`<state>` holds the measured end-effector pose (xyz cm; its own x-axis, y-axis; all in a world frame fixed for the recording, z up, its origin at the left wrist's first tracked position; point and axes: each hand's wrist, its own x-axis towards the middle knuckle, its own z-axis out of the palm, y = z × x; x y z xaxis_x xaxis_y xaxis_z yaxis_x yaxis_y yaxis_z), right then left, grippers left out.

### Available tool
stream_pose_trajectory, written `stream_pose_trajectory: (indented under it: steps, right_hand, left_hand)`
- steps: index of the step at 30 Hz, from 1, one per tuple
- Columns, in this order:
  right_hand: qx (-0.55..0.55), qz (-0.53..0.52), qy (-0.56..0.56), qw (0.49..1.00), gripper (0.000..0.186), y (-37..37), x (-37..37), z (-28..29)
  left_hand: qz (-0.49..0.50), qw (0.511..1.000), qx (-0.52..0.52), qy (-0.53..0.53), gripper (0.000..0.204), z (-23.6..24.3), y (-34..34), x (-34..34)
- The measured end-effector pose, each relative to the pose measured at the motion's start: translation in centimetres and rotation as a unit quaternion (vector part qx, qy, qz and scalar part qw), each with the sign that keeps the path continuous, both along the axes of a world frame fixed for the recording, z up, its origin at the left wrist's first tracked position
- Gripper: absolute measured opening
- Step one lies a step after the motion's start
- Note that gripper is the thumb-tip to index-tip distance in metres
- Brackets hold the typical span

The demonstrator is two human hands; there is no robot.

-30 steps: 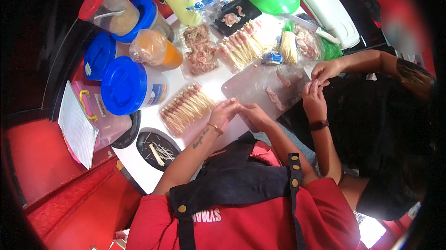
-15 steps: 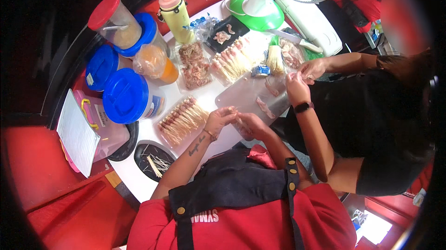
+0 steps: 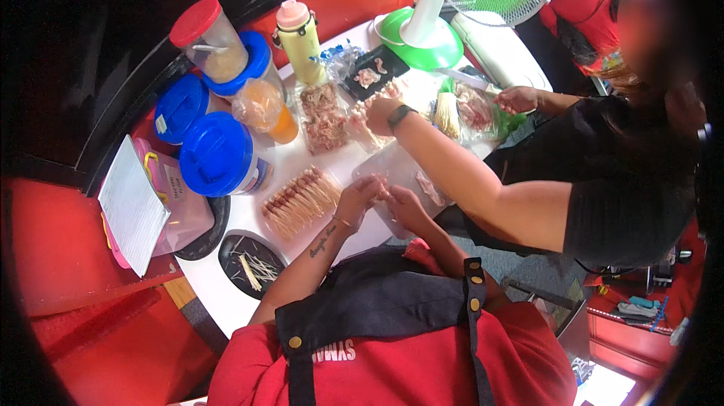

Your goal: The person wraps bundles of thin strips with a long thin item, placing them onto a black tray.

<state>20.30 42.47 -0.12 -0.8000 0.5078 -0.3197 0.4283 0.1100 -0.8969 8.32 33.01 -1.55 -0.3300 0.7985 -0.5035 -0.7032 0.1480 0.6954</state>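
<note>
My left hand (image 3: 360, 196) and my right hand (image 3: 402, 207) meet over the table's near side, fingertips pinched together. Between them is something small and pinkish, mostly hidden by the fingers. Left of my left hand, a clear tray (image 3: 273, 231) holds a row of meat-wrapped enoki rolls (image 3: 302, 202). Just beyond my right hand, a strip of raw meat (image 3: 430, 189) lies on a translucent sheet or board (image 3: 388, 161). A black dish (image 3: 230, 264) with loose enoki strands (image 3: 255, 270) sits near my left forearm.
A co-worker's arm (image 3: 452, 161) reaches across from the right to a second tray of rolls (image 3: 360, 134). Sliced meat (image 3: 323, 123), an enoki bundle (image 3: 446, 113), a knife (image 3: 464, 78) and a fan (image 3: 426, 29) stand farther back. Blue-lidded tubs (image 3: 215, 153) and a yellow bottle (image 3: 300, 47) crowd the left.
The co-worker's hands have parted: one has swung left to the far tray of rolls, the other is by the knife's handle. My hands stay pinched together in nearly the same place.
</note>
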Motion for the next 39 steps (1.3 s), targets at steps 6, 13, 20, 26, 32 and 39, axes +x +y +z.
stream_pose_trajectory:
  steps: [6,13,20,26,32,39]
  right_hand:
    - [-0.485,-0.022,0.074,0.871,0.022,0.2,-0.2,2.5]
    - [-0.493,0.034,0.016,0.869,0.035,-0.7,-1.0,4.2]
    - [-0.087,0.012,0.067,0.994,0.044,-3.9,-3.3,7.1]
    - [-0.08,0.056,0.187,0.978,0.039,-9.5,-6.3,6.8]
    - [-0.138,0.112,0.188,0.966,0.025,-14.2,-7.6,5.7]
    - [-0.433,0.103,0.145,0.884,0.022,-17.8,-7.1,6.1]
  left_hand:
    - [-0.009,0.991,0.1,0.089,0.025,1.2,-0.9,-0.7]
    - [0.054,0.983,0.159,-0.075,0.023,2.4,-3.0,-1.5]
    - [0.125,0.988,0.09,-0.012,0.017,3.5,-7.4,-3.0]
    - [0.176,0.977,0.093,0.076,0.018,6.1,-12.0,-3.2]
    - [0.231,0.967,0.032,0.105,0.02,8.0,-17.7,-2.5]
    - [0.229,0.972,0.03,0.046,0.019,7.2,-22.8,-2.6]
